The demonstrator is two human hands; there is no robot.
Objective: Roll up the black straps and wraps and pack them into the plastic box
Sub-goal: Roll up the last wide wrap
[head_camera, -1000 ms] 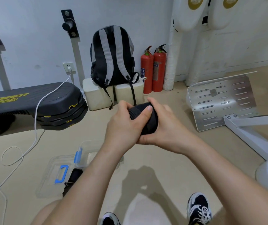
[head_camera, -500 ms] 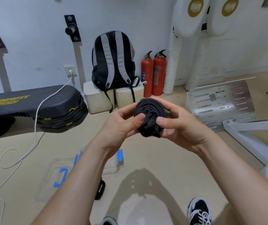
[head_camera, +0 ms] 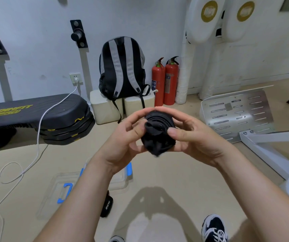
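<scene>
A rolled black wrap is held in mid-air in front of me, its coiled end facing the camera. My left hand grips its left side and my right hand its right side, thumbs pressing on the front. Below, on the floor, stands the clear plastic box with blue latches, partly hidden by my left forearm. Its clear lid with a blue handle lies to the left of it. Another black strap with white lettering lies on the floor next to the box.
A black stepper stack with a white cable is at the left. A backpack sits on beige blocks by the wall, beside two red fire extinguishers. A metal footplate and white frame stand at the right. My shoe is below.
Both hands turned the roll from sideways so its coiled end faces me, and shifted from wrapping around it to pinching it at the sides. The floor strap came into view.
</scene>
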